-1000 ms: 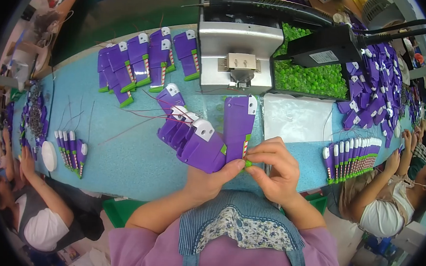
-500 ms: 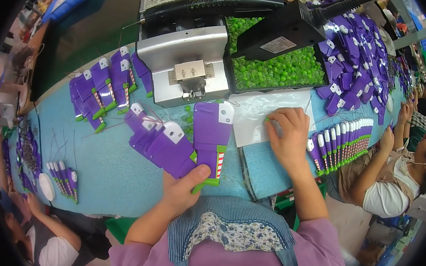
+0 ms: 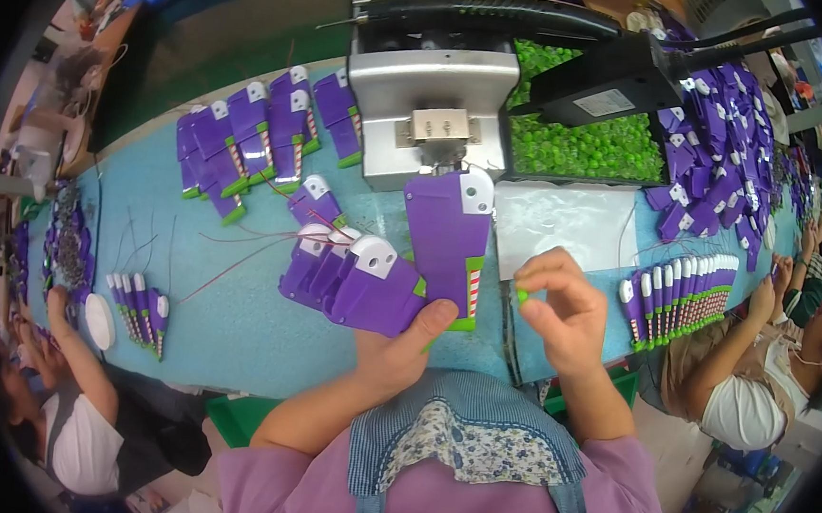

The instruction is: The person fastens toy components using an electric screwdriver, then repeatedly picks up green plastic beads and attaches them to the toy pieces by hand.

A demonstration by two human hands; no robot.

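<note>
My left hand is closed around several flat purple plastic pieces with white tips, green ends and red-and-white striped edges. One piece stands nearly upright in that hand, its white tip just below the metal bench machine; the others fan out to the left with thin reddish wires trailing from them. To the right of the upright piece, my right hand pinches a small green bead-like part between thumb and fingers, apart from the purple pieces.
A black tray of green parts stands right of the machine, under a black handheld tool. A white plastic sheet lies in front. Purple pieces are heaped at far right, with a neat row nearer. Co-workers sit at both sides.
My right hand has come back toward me from over the plastic sheet, and the green bead shows clearly in its pinch. The whole view has shifted, so the bench appears farther right.
</note>
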